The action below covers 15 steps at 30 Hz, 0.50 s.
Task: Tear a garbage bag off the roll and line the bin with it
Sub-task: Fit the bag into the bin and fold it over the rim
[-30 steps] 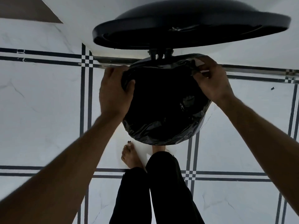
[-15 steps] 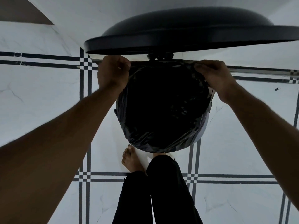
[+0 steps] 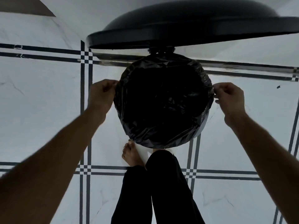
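- Round bin (image 3: 204, 125) standing on the tiled floor (image 3: 40, 110), directly below the camera, just ahead of the feet.
- Black garbage bag (image 3: 163, 104) spread inside the bin, its crinkled edge folded outward over the rim all the way round; a pale strip of bin wall showing under the fold at the lower right.
- Inside of the bag dark, with a few glossy creases catching light near the middle.
- Left hand (image 3: 102, 94) at the left side of the rim, fingers curled closed, thumb and fingertips pinching the bag's folded edge.
- Right hand (image 3: 229, 98) at the right side of the rim, likewise curled closed, fingertips meeting right at the plastic edge; actual grip on the film too small to confirm.
- Both forearms reaching in from the lower corners, bare, slightly blurred.
- Black lid (image 3: 194, 28) raised on its hinge (image 3: 161, 50) at the far side of the bin, tilted up and looming across the top of the view.
- Bare foot (image 3: 131, 155) just beside the near edge of the bin; the other foot hidden under the bin's rim and a black trouser leg (image 3: 169, 183).
- White marbled tiles with dark double lines and small checker squares at the crossings.
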{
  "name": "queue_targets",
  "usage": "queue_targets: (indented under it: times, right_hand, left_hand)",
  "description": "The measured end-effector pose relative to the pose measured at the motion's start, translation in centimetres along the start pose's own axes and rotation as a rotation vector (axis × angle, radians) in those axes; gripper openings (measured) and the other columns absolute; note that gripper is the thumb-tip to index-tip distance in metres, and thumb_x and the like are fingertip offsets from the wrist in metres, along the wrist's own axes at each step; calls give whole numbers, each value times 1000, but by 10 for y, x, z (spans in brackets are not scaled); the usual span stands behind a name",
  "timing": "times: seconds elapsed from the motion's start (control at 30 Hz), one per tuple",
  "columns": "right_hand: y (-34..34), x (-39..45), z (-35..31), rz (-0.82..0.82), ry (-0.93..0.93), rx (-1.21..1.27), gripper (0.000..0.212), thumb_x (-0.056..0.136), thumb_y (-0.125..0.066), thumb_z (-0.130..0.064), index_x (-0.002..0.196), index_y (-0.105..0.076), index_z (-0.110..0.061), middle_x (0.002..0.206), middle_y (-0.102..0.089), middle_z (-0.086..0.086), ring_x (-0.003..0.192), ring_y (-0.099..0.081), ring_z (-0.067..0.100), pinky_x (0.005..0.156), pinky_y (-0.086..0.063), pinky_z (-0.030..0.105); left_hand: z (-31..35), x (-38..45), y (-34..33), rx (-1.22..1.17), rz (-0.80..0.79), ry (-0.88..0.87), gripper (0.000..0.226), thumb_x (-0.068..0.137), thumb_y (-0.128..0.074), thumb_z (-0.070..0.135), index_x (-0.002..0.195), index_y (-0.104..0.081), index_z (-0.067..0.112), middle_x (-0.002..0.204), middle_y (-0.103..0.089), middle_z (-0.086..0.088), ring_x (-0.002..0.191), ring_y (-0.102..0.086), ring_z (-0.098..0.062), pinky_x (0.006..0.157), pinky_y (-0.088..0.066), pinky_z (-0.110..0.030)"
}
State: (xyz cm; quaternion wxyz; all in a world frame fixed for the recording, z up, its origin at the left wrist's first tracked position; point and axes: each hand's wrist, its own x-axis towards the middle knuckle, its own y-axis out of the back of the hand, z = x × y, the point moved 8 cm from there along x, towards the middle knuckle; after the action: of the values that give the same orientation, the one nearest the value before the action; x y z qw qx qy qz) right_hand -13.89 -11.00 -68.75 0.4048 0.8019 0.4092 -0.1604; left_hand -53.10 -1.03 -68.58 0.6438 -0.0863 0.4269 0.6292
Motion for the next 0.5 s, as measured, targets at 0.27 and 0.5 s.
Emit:
queue_targets:
  times: [0.27,0.5]
  right_hand:
    - [-5,-79,33,-11,58,80,25,85,-74,-24,105,-60,-23,92,-70,6,81,-67,19,78,-58,38]
    - [7,-77,43,-27,-36,282,14,89,-67,-2,80,-64,-13,59,-67,-9,64,-67,10,73,-61,30]
  left_hand:
    - [-86,-98,-4,-190,336,290,18,91,-64,26,107,-59,17,95,-61,5,84,-60,-13,83,-50,-30]
    - [-113,-154,-62,-432,-20,425,11,86,-72,10,94,-69,16,87,-73,-12,87,-71,-26,82,-57,-33]
